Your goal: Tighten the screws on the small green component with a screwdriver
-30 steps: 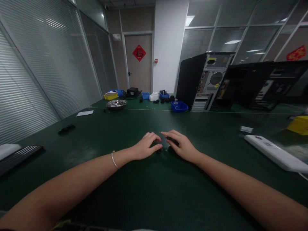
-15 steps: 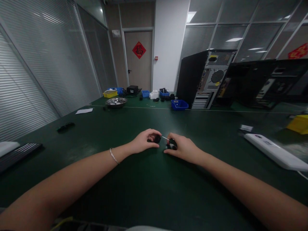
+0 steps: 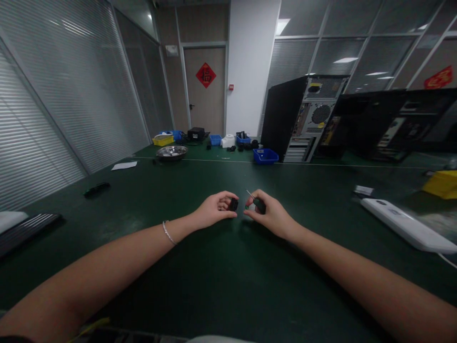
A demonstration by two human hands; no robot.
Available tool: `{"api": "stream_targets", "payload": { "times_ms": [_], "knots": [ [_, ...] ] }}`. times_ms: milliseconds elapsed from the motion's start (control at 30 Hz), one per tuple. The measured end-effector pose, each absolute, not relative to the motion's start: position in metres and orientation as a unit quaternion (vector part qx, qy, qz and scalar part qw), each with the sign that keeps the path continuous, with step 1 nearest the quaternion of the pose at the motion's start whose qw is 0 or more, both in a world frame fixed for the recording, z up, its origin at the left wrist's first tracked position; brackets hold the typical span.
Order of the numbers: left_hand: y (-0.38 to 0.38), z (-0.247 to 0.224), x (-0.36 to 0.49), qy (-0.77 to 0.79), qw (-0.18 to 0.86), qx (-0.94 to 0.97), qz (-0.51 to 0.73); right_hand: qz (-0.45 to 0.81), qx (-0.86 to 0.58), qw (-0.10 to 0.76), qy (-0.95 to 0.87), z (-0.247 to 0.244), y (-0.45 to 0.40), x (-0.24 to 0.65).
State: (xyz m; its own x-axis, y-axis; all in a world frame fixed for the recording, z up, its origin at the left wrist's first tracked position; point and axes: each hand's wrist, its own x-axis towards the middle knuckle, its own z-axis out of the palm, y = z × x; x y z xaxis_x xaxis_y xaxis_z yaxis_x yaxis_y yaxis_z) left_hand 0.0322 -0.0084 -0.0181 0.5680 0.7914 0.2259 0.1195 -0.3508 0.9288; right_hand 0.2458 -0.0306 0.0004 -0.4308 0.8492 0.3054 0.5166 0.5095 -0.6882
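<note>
Between thumb and fingers, my left hand (image 3: 215, 209) pinches a small black block-like part (image 3: 233, 204), whose exact kind is too small to make out. My right hand (image 3: 270, 213) is closed around a screwdriver (image 3: 260, 206) with a dark handle; its thin metal shaft points up and to the left. A tiny green piece (image 3: 246, 207) shows at the right thumb and fingertip. A narrow gap separates the two hands, just above the dark green table (image 3: 221, 276). The screwdriver's tip is apart from the black part.
A metal bowl (image 3: 172, 152) and a blue bin (image 3: 265, 156) stand toward the back. Computer towers (image 3: 285, 121) are at the right rear. A white power strip (image 3: 407, 225) lies right, a keyboard (image 3: 28, 233) left, and a dark green-black piece (image 3: 96, 189) further back.
The screwdriver's shaft has swung upward, away from the black part. The black part has turned in my left hand, and a green piece now shows at my right fingertips.
</note>
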Motion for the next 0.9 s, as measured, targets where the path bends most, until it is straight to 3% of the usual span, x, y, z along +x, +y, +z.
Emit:
{"api": "stream_targets", "payload": {
  "times_ms": [133,267,900],
  "knots": [
    [-0.013,-0.019,0.035,0.301,0.458,0.757,0.357,0.284,-0.378,0.408,-0.781,0.001,-0.039,0.232],
    [-0.021,-0.016,0.038,0.294,0.443,0.773,0.346,0.28,-0.365,0.436,-0.773,-0.003,-0.045,0.222],
    [-0.028,-0.013,0.04,0.27,0.436,0.77,0.379,0.151,-0.387,0.389,-0.822,-0.006,-0.048,0.226]
  ]
}}
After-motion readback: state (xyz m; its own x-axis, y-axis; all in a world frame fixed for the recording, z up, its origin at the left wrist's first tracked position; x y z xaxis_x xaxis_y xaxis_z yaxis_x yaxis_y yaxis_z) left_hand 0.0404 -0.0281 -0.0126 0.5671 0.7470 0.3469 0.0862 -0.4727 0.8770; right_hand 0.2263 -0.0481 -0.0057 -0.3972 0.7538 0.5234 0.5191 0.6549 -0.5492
